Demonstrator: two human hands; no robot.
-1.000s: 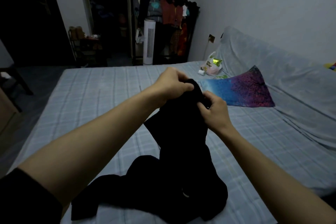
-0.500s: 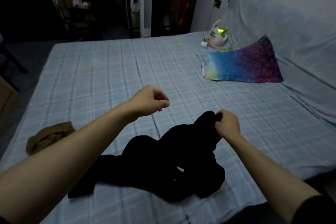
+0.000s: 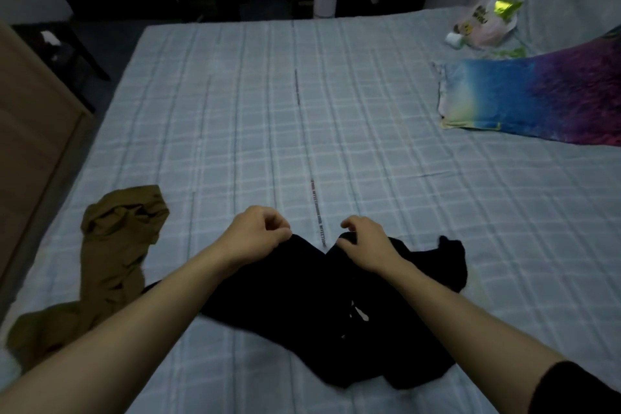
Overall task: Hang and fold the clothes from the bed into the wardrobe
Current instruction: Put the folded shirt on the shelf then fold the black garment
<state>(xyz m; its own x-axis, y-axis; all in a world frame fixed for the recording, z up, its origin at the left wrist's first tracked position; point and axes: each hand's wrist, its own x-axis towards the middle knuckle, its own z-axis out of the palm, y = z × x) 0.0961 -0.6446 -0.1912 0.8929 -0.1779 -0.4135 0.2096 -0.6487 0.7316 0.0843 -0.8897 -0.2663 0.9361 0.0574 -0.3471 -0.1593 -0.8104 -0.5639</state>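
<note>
Olive-brown garment [image 3: 114, 255] lies crumpled on the bed [image 3: 235, 118] at the left edge, well apart from the hands, not touched. Left hand [image 3: 257, 233] has curled fingers & pinches the far-left corner of the black garment [image 3: 302, 299]. This black garment is dark, wrinkled, spread in a heap near the front of the bed, under & between both forearms. Right hand [image 3: 364, 239] also curled, it grips the far edge of the same cloth, just beside the left one. Further right: a blue-purple pillow [image 3: 534, 101] w/ a plastic bag [image 3: 484, 23] behind it
</note>
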